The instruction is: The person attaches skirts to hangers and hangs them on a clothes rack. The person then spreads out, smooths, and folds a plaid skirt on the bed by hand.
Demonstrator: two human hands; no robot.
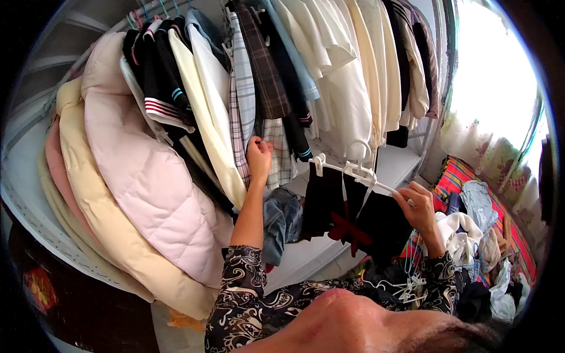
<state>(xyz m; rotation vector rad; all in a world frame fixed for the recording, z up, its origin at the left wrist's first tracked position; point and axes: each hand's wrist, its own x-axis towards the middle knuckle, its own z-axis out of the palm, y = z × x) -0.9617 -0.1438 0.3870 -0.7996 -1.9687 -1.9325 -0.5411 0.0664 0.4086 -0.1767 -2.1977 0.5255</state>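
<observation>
My right hand [415, 203] is closed around the end of a white clip hanger [360, 171]. From its clips hangs a black skirt-like garment [385, 220] with dark red bows [348, 229] and pale ribbons. Among the hanging clothes, my left hand [259, 157] has its fingers curled on a plaid garment [278, 150]; the fingertips are partly hidden in the cloth. Beside that hand hang a brown plaid garment [262, 65] and a pale blue checked one [242, 76]. Folded jeans [279, 220] lie below it.
Puffy pink [141, 135] and cream coats [106, 200] hang at the left. White and cream tops [344, 88] hang behind the hanger. At the right, piled clothes [462, 235] lie on a striped cloth [456, 173] under a curtained window [494, 76]. Loose white hangers [406, 288] lie near my right elbow.
</observation>
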